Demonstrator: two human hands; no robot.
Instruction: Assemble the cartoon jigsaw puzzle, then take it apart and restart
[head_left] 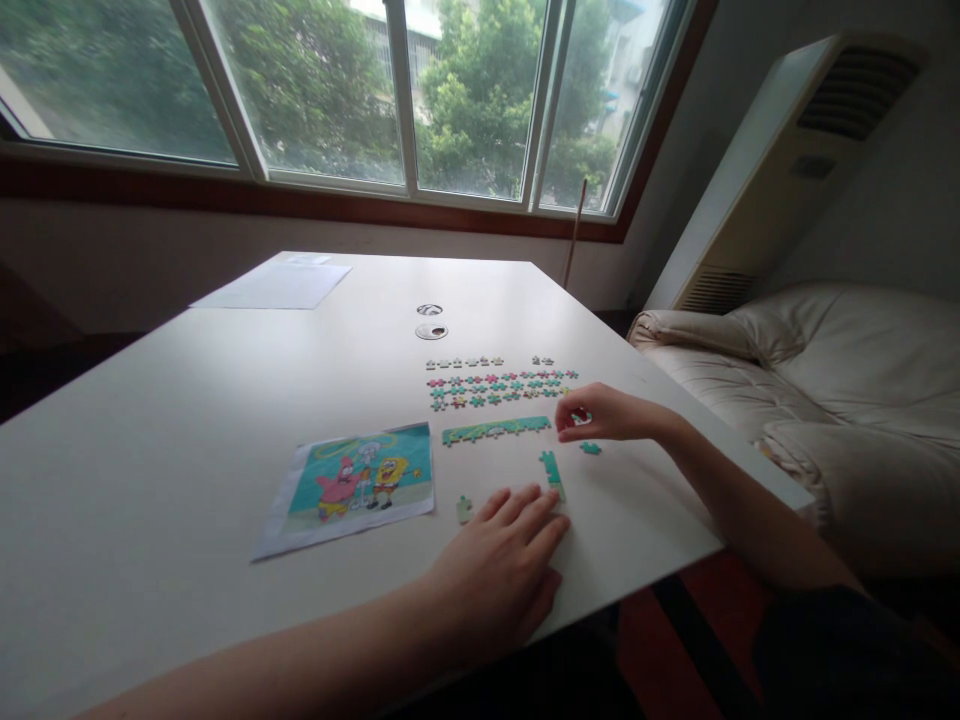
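Note:
My left hand [510, 545] lies flat on the white table, fingers stretched out, their tips touching the lower end of a short vertical strip of joined puzzle pieces [550, 468]. Just left of those fingers is a single pale green puzzle piece [463, 509]. My right hand [600, 412] hovers by the right end of a long joined puzzle strip [496, 430], its thumb and fingers curled together in a pinch. Whatever sits between those fingertips is too small to make out. A loose teal puzzle piece [591, 448] rests below the right hand.
Rows of loose puzzle pieces [491, 391] spread beyond the long strip. A printed cartoon picture sheet [360, 480] lies left of my hands. Farther back are two round table fittings [431, 332] and a white paper [274, 287]. A cream sofa [847, 420] stands right of the table.

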